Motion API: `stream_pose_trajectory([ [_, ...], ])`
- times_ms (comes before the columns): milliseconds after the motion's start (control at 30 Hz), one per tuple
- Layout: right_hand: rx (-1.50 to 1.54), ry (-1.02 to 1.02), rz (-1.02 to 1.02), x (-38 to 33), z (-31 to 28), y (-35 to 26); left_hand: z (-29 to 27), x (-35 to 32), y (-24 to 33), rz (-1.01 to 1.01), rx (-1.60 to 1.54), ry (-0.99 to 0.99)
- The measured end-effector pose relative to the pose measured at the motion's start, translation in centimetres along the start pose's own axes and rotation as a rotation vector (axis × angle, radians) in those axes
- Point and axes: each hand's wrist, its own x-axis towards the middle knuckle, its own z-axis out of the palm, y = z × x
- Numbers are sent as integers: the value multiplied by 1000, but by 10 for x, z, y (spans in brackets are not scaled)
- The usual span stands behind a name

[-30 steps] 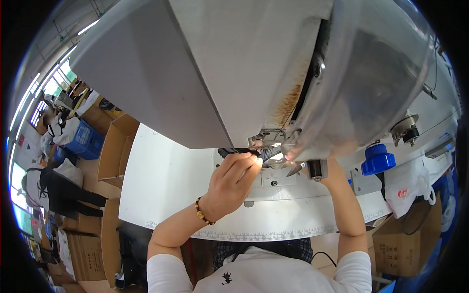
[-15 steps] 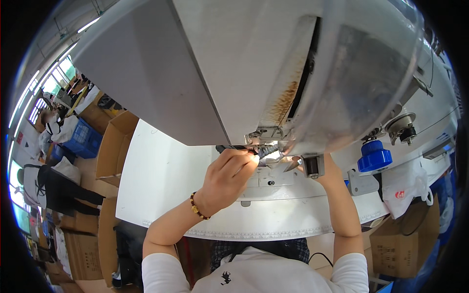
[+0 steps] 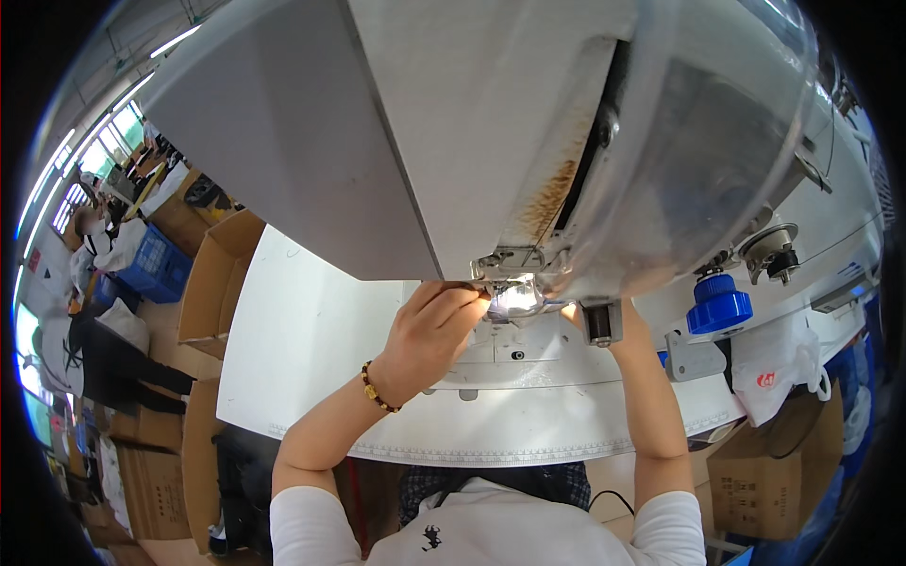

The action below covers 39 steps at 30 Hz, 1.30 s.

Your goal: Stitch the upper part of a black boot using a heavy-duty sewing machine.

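Observation:
A large white sewing machine [image 3: 491, 141] hangs over the white table [image 3: 311, 321], its lit needle area [image 3: 514, 294] close to my hands. Left of that area, my left hand [image 3: 429, 330] is closed, thumb and fingers pinched together. Whatever it holds is hidden by the fingers and the machine head. My right hand [image 3: 574, 313] reaches in from the right, behind the black-and-silver roller part [image 3: 599, 324] and under the clear plastic cover [image 3: 661, 170]. Only a small bit of its fingers shows, so its grip cannot be made out.
A blue knob [image 3: 719, 304] and a thread tension part [image 3: 774, 255] jut out at the right. A white plastic bag [image 3: 774, 368] hangs by the table's right end, above a cardboard box [image 3: 764, 481]. Open cartons [image 3: 219, 283] stand left, with people farther off.
My left hand has shifted slightly left. The dark, ribbed strip seen at the needle area before no longer shows there. My right hand stays mostly behind the roller part.

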Motion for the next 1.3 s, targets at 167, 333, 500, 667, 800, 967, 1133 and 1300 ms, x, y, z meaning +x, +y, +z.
stream_pose_trajectory([
  [167,-27,27,-92,20,-5,-17,-1,-7,-5,17,31,19],
  [333,197,15,-131,24,34,30,8,-20,-14,-216,303,212],
  [500,122,156,-204,35,-16,-32,9,-20,-44,92,-164,113],
  [667,152,99,248,5,-50,-93,-11,-9,-27,254,39,14],
  [800,39,206,139,2,-35,-102,-10,-8,-18,237,27,3],
  [967,-123,325,-89,12,-24,-100,-7,-15,-18,152,-35,-22],
  [1133,-215,353,-199,17,-19,-94,-13,-9,-18,193,-64,-99],
  [1300,-229,255,-291,28,-29,-104,-25,-4,-14,198,-9,-219],
])
